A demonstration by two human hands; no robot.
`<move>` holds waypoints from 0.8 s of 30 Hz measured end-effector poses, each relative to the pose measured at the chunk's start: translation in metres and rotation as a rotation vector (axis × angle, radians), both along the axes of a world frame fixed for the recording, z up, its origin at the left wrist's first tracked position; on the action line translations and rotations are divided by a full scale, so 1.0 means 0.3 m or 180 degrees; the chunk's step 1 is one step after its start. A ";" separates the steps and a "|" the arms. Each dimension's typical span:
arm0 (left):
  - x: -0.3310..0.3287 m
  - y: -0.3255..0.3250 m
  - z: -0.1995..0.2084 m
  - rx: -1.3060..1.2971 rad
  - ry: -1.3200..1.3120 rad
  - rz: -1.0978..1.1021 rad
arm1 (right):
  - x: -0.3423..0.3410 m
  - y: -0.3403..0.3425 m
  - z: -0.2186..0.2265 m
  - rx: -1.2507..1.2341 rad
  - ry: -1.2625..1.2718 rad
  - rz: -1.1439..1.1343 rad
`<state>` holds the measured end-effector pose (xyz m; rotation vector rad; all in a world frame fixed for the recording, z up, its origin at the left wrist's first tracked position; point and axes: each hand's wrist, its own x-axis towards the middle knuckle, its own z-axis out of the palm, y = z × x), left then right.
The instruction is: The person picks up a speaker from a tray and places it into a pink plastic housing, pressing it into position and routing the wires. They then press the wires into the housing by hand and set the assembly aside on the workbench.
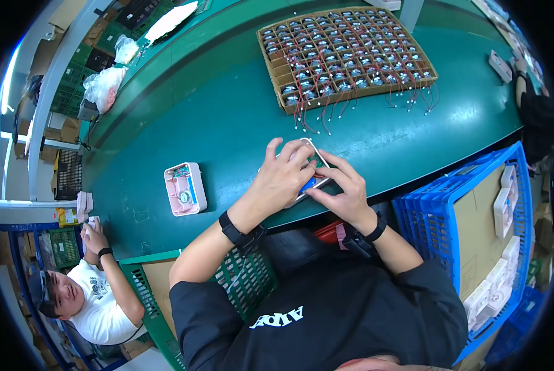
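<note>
A pale plastic housing [311,146] lies tilted at the near edge of the green bench, partly covered by my hands. Inside it I see a green circuit board [317,159] and a blue block [311,183], perhaps a battery. My left hand [282,178] reaches over the housing with bent fingers down in it; what its fingertips pinch is hidden. Around the right side, my right hand [346,189] grips the housing between thumb and fingers. To the left stands a second pale pink housing [202,189], open side showing, with a board, a blue part and a round speaker.
A divided cardboard tray [281,75] of round speakers with red wires is at the back. Blue crates [422,234] holding pale housings stand at right, a green crate [243,275] below my left arm. A co-worker [97,290] at left handles a pale part; another person [533,102] is far right.
</note>
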<state>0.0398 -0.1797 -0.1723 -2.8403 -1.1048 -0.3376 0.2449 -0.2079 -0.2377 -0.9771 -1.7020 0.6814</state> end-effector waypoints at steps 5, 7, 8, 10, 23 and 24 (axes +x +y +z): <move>-0.142 -0.065 0.129 0.0295 -0.0488 0.0221 | -0.010 -0.010 0.060 0.0158 -0.0414 0.0318; -0.247 -0.101 0.199 -0.0239 -0.0437 0.1606 | -0.021 0.014 0.122 0.0123 -0.0949 0.0422; -0.308 -0.128 0.217 -0.0179 -0.0453 0.1659 | -0.037 0.029 0.155 0.0188 -0.0952 0.0470; -0.423 -0.177 0.220 -0.0475 0.0107 0.2574 | -0.077 0.052 0.212 0.0406 -0.1653 0.0739; -0.617 -0.321 0.062 -0.1181 -0.0402 0.2718 | -0.708 0.669 0.252 0.1866 -0.2187 -0.0919; -0.626 -0.308 0.073 -0.1264 -0.0408 0.2785 | -0.700 0.657 0.313 0.1894 -0.2189 -0.0880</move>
